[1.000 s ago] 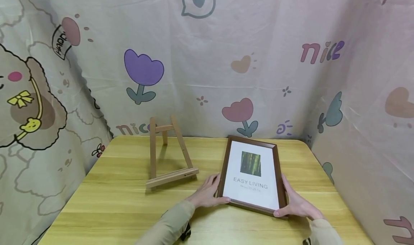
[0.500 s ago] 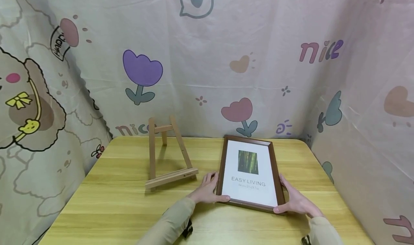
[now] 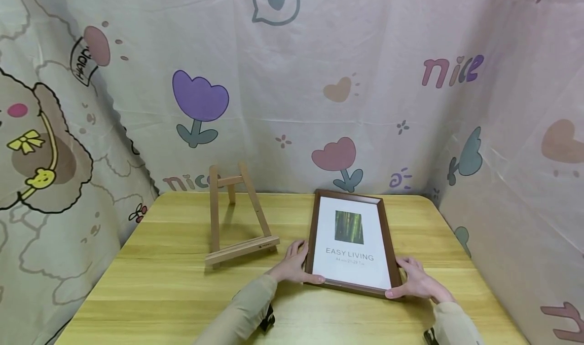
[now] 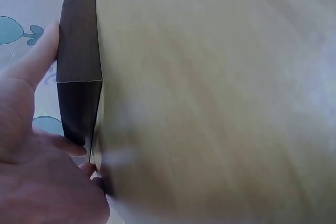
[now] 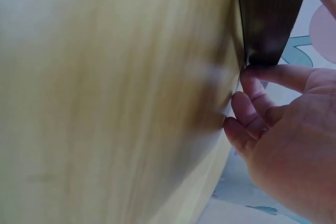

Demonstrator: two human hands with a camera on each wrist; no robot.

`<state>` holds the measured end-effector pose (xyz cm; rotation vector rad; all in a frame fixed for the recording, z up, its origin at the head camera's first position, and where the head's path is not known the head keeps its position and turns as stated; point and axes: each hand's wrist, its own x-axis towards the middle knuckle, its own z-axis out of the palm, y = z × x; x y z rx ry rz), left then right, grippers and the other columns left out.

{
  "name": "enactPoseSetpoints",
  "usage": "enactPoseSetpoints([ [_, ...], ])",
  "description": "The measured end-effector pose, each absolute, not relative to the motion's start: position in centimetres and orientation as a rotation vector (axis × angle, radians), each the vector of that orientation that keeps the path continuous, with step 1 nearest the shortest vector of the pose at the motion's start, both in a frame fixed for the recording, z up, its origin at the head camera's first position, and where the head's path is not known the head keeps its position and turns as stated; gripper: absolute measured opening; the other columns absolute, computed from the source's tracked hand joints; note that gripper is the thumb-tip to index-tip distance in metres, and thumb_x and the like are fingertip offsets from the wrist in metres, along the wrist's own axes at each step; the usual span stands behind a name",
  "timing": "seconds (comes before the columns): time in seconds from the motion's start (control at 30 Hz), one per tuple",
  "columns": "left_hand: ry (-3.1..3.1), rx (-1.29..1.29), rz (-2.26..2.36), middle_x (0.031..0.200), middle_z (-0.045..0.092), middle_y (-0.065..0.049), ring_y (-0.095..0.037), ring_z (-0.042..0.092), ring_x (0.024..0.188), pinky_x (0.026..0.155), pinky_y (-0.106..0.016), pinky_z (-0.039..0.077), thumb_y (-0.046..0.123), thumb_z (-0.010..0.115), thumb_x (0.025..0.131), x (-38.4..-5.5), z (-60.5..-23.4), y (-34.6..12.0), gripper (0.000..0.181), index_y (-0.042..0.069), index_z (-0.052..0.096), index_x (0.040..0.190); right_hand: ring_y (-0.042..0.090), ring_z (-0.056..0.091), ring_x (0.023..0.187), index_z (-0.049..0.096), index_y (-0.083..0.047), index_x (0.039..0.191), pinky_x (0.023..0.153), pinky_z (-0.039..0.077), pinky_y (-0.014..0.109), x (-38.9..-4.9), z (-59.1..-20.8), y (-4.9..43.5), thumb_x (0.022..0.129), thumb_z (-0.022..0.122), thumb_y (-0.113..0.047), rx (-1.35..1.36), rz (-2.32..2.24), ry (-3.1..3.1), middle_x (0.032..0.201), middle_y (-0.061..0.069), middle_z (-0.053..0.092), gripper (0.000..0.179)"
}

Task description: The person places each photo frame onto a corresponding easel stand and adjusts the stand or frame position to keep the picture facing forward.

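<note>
A brown picture frame [image 3: 349,243] with a white "EASY LIVING" insert and a small green forest print lies face up on the table's right half. At its near left corner, my left hand [image 3: 294,269] grips the frame, thumb on the near edge and fingers along the left side. The near right corner is gripped by my right hand [image 3: 420,281], its thumb also on the near edge. In the right wrist view, its fingers [image 5: 249,114] are bent against the tabletop beside the frame. To the left stands a wooden tabletop easel [image 3: 242,248] with nothing on its ledge.
The light wood-grain table [image 3: 159,284] reaches back to a printed cloth backdrop [image 3: 283,81], which also hangs at both sides. The easel's ledge is a short way from my left hand.
The picture frame has shifted slightly left and away from me, both hands still on it. My right hand's fingers have bent and spread a little. The easel has stayed put.
</note>
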<state>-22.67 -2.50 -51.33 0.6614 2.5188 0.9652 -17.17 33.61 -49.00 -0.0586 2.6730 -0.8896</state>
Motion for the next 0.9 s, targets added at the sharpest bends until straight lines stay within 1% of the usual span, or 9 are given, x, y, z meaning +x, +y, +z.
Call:
enactPoseSetpoints([
  [0.17, 2.513, 0.665, 1.007, 0.166, 0.007, -0.025, -0.045, 0.007, 0.154, 0.123, -0.063, 0.025, 0.052, 0.082, 0.078, -22.5, -51.4, -2.6, 0.12, -0.004, 0.013, 0.159, 0.056, 0.032, 0.132, 0.024, 0.014, 0.152, 0.105, 0.034, 0.076, -16.9, -49.2, 33.7, 0.071, 0.091, -0.039, -0.063, -0.913, 2.668, 0.149, 0.039, 0.026, 0.117],
  [0.43, 2.519, 0.667, 1.064, 0.166, 0.011, -0.025, -0.045, 0.009, 0.153, 0.122, -0.065, 0.025, 0.047, 0.084, 0.078, -22.1, -51.4, -2.5, 0.118, -0.003, 0.015, 0.159, 0.056, 0.034, 0.131, 0.024, 0.013, 0.153, 0.105, 0.035, 0.075, -16.8, -49.3, 33.9, 0.072, 0.09, -0.041, -0.074, -0.888, 2.684, 0.149, 0.041, 0.028, 0.118],
  [0.67, 2.552, 0.655, 1.112, 0.163, 0.014, -0.028, -0.046, 0.013, 0.152, 0.121, -0.067, 0.025, 0.042, 0.086, 0.077, -21.7, -51.4, -2.4, 0.117, 0.0, 0.015, 0.16, 0.063, 0.032, 0.132, 0.022, 0.012, 0.153, 0.103, 0.035, 0.078, -16.8, -49.2, 33.8, 0.07, 0.091, -0.038, -0.139, -0.904, 2.722, 0.147, 0.048, 0.028, 0.119],
  [0.77, 2.56, 0.638, 1.125, 0.163, 0.014, -0.029, -0.047, 0.014, 0.152, 0.12, -0.067, 0.025, 0.041, 0.086, 0.077, -21.5, -51.5, -2.3, 0.118, 0.0, 0.014, 0.16, 0.064, 0.032, 0.134, 0.023, 0.014, 0.152, 0.105, 0.035, 0.076, -16.8, -49.2, 33.7, 0.07, 0.092, -0.033, -0.213, -0.946, 2.731, 0.148, 0.047, 0.03, 0.117],
  [0.83, 2.56, 0.626, 1.131, 0.163, 0.014, -0.03, -0.047, 0.014, 0.152, 0.12, -0.068, 0.026, 0.042, 0.086, 0.077, -21.4, -51.5, -2.3, 0.119, 0.0, 0.013, 0.16, 0.064, 0.035, 0.135, 0.023, 0.015, 0.152, 0.106, 0.036, 0.074, -16.8, -49.3, 33.7, 0.07, 0.092, -0.03, -0.255, -0.97, 2.735, 0.148, 0.046, 0.033, 0.116],
  [0.9, 2.555, 0.613, 1.14, 0.163, 0.014, -0.029, -0.046, 0.014, 0.152, 0.12, -0.067, 0.025, 0.044, 0.086, 0.077, -21.4, -51.6, -2.4, 0.12, 0.001, 0.012, 0.161, 0.059, 0.044, 0.132, 0.023, 0.015, 0.152, 0.107, 0.039, 0.07, -16.9, -49.4, 33.7, 0.07, 0.092, -0.028, -0.272, -0.996, 2.729, 0.147, 0.042, 0.04, 0.115],
])
